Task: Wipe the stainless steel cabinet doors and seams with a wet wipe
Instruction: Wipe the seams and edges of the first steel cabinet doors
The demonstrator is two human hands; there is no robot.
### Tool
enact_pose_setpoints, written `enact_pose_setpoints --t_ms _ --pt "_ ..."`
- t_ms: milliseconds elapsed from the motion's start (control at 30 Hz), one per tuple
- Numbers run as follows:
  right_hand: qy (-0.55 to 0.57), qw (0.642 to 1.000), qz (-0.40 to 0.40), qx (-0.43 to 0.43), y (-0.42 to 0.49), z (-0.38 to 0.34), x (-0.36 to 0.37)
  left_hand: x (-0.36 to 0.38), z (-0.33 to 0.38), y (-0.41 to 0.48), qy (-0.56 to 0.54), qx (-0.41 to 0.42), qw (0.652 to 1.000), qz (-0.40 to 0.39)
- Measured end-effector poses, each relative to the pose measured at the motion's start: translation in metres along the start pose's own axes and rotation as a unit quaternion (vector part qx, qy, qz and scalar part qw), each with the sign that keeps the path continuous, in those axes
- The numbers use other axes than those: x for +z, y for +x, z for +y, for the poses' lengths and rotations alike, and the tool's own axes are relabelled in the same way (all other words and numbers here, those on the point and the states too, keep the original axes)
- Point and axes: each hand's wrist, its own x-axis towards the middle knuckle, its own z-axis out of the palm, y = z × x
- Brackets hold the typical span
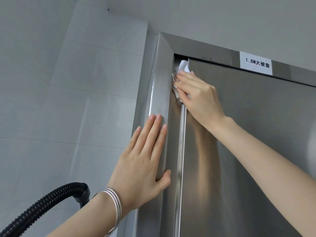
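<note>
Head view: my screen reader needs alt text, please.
A right hand presses a white wipe into the seam at a steel door's top left corner. The left hand, bangles on its wrist, lies flat on the frame.

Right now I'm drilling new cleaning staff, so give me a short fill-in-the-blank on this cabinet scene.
1. The wet wipe is pressed by the ____ hand.
2. The left hand lies flat on the cabinet's steel ____.
3. The bangles sit on the ____ wrist.
4. The black hose is at the picture's lower ____.

Answers: right; frame; left; left.
</note>
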Motion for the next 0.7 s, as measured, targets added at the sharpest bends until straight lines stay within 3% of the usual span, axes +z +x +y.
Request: enact_pose_setpoints --t_ms 233,467,600,700 --pt "-0.085 0.985 -0.153 0.007 0.029 0.015 -0.005 0.002 -0.002 -0.001 -0.004 0.004 1.000 0.002" --pt "-0.080 0.983 -0.160 -0.026 0.003 0.002 -0.015 0.001 -0.002 -0.002 0.004 0.011 1.000 -0.005" --pt "-0.094 0.978 -0.187 0.016 0.033 0.010 -0.010 0.000 -0.001 -0.001 -0.006 0.013 1.000 0.001" --pt "-0.078 0.982 -0.173 0.011 0.001 -0.015 -0.019 -0.005 -0.002 -0.005 -0.019 0.012 1.000 -0.014"
